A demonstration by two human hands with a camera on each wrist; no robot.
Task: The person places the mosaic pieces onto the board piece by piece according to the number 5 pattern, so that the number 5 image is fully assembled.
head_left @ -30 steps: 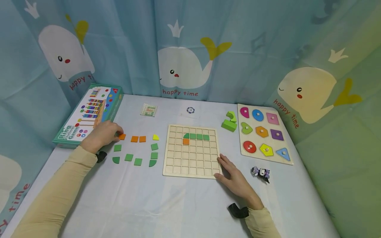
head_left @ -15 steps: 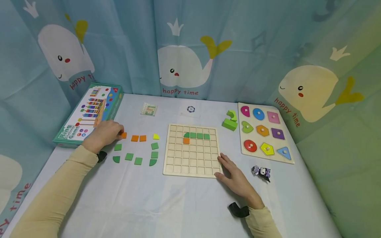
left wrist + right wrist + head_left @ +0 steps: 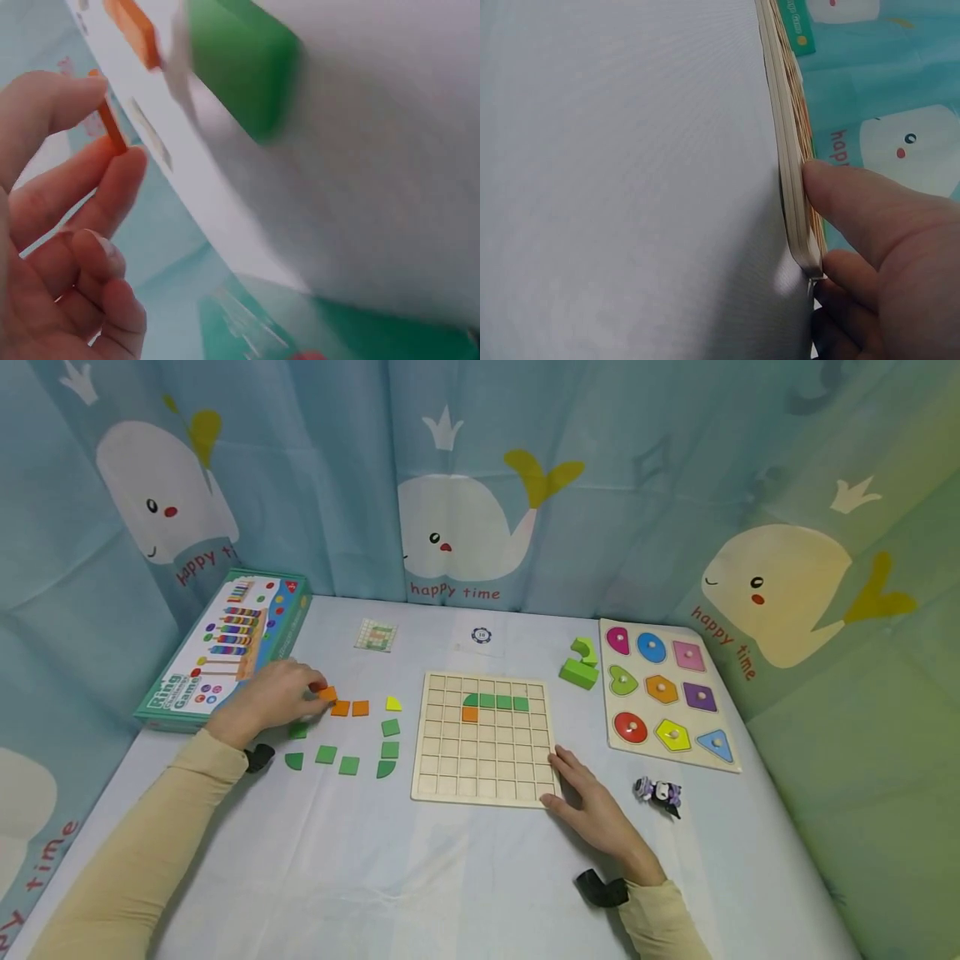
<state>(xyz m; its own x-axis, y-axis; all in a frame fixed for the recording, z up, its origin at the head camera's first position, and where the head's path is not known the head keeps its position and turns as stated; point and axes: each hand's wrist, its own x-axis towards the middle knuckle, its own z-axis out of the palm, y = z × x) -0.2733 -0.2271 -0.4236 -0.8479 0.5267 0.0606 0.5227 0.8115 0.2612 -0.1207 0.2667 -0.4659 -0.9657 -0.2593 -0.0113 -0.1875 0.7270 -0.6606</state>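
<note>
My left hand (image 3: pixel 272 697) pinches a small orange square tile (image 3: pixel 327 694) between thumb and fingertips, above the left part of the table. The left wrist view shows that tile (image 3: pixel 112 127) edge-on, with the other fingers curled loosely. Just beside it lie two orange tiles (image 3: pixel 361 708). Green square and quarter-round tiles (image 3: pixel 326 755) and one yellow tile (image 3: pixel 393 703) lie nearby. My right hand (image 3: pixel 596 814) rests at the right edge of the wooden grid board (image 3: pixel 442 785), its thumb (image 3: pixel 847 191) against the rim. A row of green tiles (image 3: pixel 504 702) and one orange tile (image 3: pixel 469 715) sit in the board.
A boxed ring game (image 3: pixel 225 647) lies at the back left. Behind the tiles is a small pattern card (image 3: pixel 376 636), with a round chip (image 3: pixel 482 636) to its right. Green blocks (image 3: pixel 579 673), a shape puzzle (image 3: pixel 720 714) and a small figurine (image 3: pixel 658 796) occupy the right side.
My left hand has lifted the leftmost orange tile off the table and moved slightly right with it. The right hand has stayed at the board's edge.
</note>
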